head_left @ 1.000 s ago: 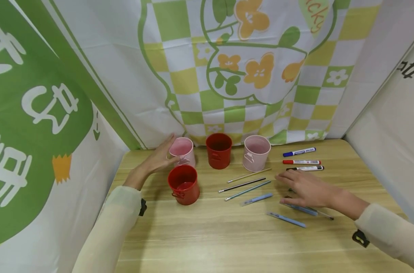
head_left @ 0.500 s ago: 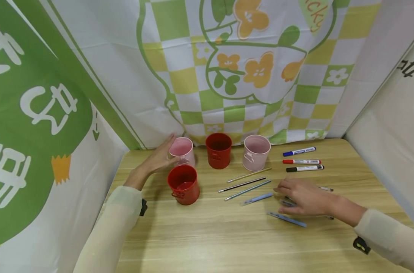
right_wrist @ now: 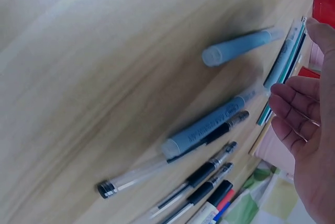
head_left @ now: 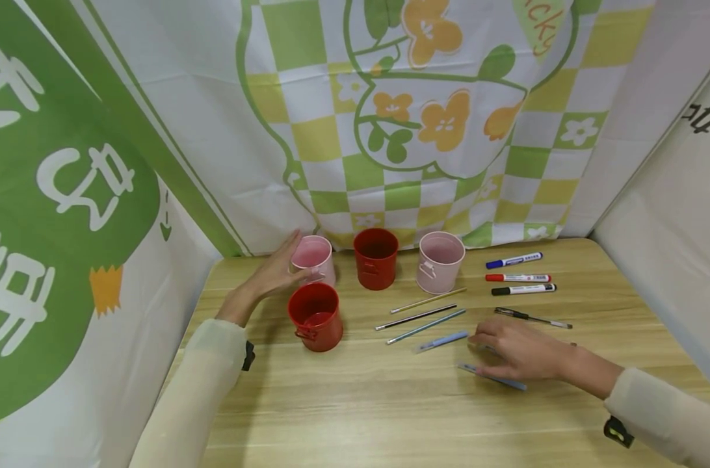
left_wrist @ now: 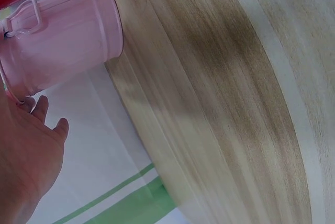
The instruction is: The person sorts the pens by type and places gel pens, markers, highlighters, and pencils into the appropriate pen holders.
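Note:
My left hand (head_left: 270,273) reaches to the left-hand pink pail (head_left: 326,273), its thumb across the near side and its fingers along the left rim. In the left wrist view this pail (left_wrist: 65,41) has a wire handle, with my fingertips (left_wrist: 41,110) close to it. A red pail (head_left: 326,328) stands just in front. My right hand (head_left: 525,351) is over light-blue pens, fingers slightly bent and nothing in its grasp. One light-blue pen (head_left: 507,381) shows past the thumb; another blue pen (right_wrist: 204,124) lies beside clear-barrelled pens in the right wrist view.
Behind are another red pail (head_left: 376,274) and a paler pink pail (head_left: 443,279). Blue (head_left: 513,260), red (head_left: 519,278) and black (head_left: 525,289) markers lie at the back right. Pencils (head_left: 426,301) and a blue pen (head_left: 443,342) lie mid-table. A black gel pen (head_left: 533,318) lies behind my right hand.
My right hand has moved toward the table's front, uncovering the black marker and then a black gel pen. My left hand stays at the pink pail.

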A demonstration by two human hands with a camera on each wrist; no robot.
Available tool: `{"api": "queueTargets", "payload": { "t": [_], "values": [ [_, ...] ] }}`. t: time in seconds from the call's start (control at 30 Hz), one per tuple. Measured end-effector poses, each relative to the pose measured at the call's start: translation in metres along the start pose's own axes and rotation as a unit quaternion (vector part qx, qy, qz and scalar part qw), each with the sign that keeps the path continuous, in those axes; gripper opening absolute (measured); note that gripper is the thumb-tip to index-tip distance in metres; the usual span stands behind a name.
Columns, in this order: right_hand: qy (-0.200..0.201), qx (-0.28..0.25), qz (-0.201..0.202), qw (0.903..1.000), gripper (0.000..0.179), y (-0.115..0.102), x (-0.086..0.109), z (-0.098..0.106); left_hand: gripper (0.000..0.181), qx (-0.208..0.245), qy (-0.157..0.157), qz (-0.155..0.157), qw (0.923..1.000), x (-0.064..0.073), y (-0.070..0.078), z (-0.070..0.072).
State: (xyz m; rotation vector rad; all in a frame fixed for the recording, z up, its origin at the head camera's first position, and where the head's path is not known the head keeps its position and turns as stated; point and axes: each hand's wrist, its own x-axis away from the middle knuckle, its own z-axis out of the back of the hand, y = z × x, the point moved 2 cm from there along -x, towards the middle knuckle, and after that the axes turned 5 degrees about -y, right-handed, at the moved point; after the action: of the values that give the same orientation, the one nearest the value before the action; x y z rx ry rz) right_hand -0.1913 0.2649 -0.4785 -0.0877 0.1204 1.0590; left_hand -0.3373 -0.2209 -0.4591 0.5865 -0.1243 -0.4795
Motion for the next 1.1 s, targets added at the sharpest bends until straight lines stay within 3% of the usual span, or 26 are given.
{"api": "queueTargets", "payload": {
  "t": [0.23, 0.73, 1.1],
  "values": [
    [-0.026, -0.042, -0.028, 0.9984, 0.048, -0.006, 0.002, -0.008, 0.098, -0.004, 0.002, -0.002, 1.0000, 0.000, -0.002, 0.000],
    [0.028, -0.054, -0.004, 0.9982, 0.055, -0.009, 0.007, -0.026, 0.098, 0.002, -0.005, 0.010, 0.9999, 0.001, -0.003, 0.000],
    [0.024, -0.065, -0.009, 0.9976, 0.056, -0.009, 0.012, -0.036, 0.101, -0.003, -0.006, 0.016, 0.9999, 0.000, -0.003, -0.002]
  ]
}}
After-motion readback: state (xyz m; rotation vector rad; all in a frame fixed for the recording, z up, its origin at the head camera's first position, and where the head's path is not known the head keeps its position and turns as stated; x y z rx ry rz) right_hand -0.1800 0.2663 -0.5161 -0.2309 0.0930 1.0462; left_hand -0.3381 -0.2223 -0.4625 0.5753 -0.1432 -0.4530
